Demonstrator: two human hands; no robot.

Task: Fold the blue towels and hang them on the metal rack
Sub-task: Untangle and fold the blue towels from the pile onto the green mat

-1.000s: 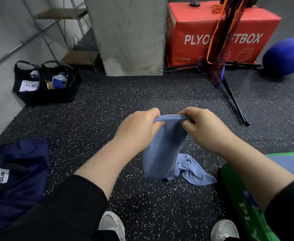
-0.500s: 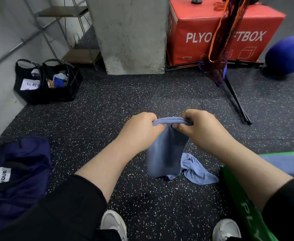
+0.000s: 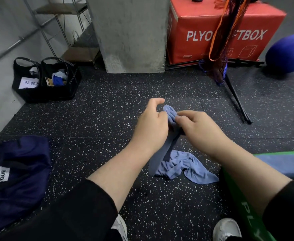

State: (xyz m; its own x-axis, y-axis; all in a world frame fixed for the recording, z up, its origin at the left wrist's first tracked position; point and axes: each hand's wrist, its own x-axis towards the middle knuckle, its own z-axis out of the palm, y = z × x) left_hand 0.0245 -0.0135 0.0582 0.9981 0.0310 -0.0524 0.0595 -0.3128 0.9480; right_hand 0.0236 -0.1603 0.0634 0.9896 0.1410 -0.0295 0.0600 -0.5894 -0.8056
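Observation:
I hold a blue towel (image 3: 169, 113) up over the speckled floor, bunched narrow, its length hanging down behind my left wrist. My right hand (image 3: 197, 126) pinches its top fold. Pressed against the towel's left side is my left hand (image 3: 151, 125), fingers curled round it and thumb lifted above the fold. Under the hanging end, crumpled blue towel cloth (image 3: 186, 166) lies on the floor; I cannot tell whether it is a separate towel. A metal rack (image 3: 81, 53) with wooden shelves stands at the back left, far from both hands.
A concrete pillar (image 3: 130, 32) rises behind, a red plyo box (image 3: 243, 21) and blue ball (image 3: 287, 53) to its right. A black stand (image 3: 236, 101) carries an orange net bag. Black bags (image 3: 45, 80) and a navy bag (image 3: 12, 171) sit left. A green box (image 3: 243, 206) is beside my right arm.
My hands have come together, and the towel's top edge, stretched flat between them before, is now bunched into a narrow fold. My left thumb has lifted off it.

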